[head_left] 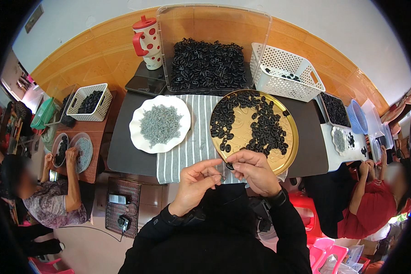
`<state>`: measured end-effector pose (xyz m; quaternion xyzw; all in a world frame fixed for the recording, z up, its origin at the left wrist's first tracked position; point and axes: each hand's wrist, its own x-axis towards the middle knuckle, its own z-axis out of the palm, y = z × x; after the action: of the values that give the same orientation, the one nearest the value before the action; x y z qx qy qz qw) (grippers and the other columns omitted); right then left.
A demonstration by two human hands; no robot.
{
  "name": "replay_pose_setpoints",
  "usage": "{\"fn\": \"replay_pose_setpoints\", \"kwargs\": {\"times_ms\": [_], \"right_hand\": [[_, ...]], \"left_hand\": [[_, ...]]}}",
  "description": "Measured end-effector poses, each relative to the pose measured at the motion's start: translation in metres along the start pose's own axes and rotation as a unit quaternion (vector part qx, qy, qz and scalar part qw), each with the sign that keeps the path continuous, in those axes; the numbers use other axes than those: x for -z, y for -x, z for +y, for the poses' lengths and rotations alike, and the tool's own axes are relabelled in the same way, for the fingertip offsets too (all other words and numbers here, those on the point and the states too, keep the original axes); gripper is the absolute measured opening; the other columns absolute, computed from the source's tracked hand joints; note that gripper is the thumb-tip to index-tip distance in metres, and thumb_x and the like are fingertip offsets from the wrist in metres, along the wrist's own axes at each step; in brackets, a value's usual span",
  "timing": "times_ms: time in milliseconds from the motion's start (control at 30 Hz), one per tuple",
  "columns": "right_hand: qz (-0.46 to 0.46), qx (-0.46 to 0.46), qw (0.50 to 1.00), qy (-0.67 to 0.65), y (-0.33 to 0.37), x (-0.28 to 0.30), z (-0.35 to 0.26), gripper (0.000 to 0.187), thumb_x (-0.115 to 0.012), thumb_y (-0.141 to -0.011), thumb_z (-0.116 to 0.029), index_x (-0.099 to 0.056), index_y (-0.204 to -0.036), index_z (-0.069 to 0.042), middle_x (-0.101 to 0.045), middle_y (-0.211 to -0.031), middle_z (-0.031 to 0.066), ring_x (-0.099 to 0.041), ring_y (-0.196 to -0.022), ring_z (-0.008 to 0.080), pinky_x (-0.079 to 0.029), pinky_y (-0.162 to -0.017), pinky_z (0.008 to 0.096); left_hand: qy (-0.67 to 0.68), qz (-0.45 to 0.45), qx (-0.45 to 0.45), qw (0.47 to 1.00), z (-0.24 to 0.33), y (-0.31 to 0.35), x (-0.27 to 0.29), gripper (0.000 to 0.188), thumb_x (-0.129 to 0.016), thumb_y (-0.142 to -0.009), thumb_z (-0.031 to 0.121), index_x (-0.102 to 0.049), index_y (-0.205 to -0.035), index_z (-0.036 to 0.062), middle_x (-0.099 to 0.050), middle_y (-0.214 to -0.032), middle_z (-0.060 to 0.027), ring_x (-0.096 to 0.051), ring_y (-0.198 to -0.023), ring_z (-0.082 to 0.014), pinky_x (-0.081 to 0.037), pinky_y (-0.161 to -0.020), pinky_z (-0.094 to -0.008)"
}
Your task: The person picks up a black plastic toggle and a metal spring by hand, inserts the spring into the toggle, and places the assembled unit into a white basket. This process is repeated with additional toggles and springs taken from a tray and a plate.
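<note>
In front of me my right hand (pixel 255 171) pinches a small black oval piece (pixel 229 166) between thumb and fingertips, over the near edge of a round gold tray (pixel 293 157). Close beside it, my left hand (pixel 197 186) is closed on a small thin dark piece (pixel 223 178), too small to name surely. The gold tray bears many loose black oval pieces (pixel 266 130). Left of it, a white scalloped plate (pixel 136 135) holds a heap of small grey metal-looking pieces (pixel 160 125). A grey-and-white striped cloth (pixel 194 153) lies under plate and tray.
Behind stand a clear bin (pixel 168 50) full of black pieces, a white perforated basket (pixel 301 86), a red-and-white tumbler (pixel 148 43) and a dark phone (pixel 145 85). Co-workers sit left (pixel 55 201) and right (pixel 370 205). A red stool (pixel 303 203) stands at my right.
</note>
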<state>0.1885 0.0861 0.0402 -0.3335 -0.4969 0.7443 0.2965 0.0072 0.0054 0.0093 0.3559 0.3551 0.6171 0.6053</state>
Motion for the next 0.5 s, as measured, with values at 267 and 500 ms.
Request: {"fn": "replay_pose_setpoints", "kwargs": {"times_ms": [267,500], "right_hand": [[-0.019,-0.009,0.997,-0.069,0.001,-0.003,0.009,0.017,-0.057,-0.089,-0.002,-0.066,-0.103,-0.002,-0.062,-0.081,-0.0014,-0.055,-0.068,0.0049,-0.044,-0.062,0.0186],[0.005,0.027,0.999,-0.027,0.003,-0.009,0.013,0.017,-0.056,-0.088,0.003,-0.066,-0.101,0.001,-0.063,-0.083,0.0020,-0.056,-0.069,0.0067,-0.046,-0.064,0.0200]], "left_hand": [[0.009,-0.008,0.000,1.000,0.003,0.004,-0.001,0.035,-0.060,-0.083,-0.006,-0.063,-0.117,0.0009,-0.064,-0.081,-0.0031,-0.058,-0.070,-0.0078,-0.044,-0.059,-0.0190],[0.015,0.015,0.004,1.000,0.005,0.005,-0.004,0.033,-0.059,-0.084,-0.007,-0.063,-0.116,0.0001,-0.065,-0.082,-0.0037,-0.059,-0.071,-0.0079,-0.045,-0.059,-0.0191]]}}
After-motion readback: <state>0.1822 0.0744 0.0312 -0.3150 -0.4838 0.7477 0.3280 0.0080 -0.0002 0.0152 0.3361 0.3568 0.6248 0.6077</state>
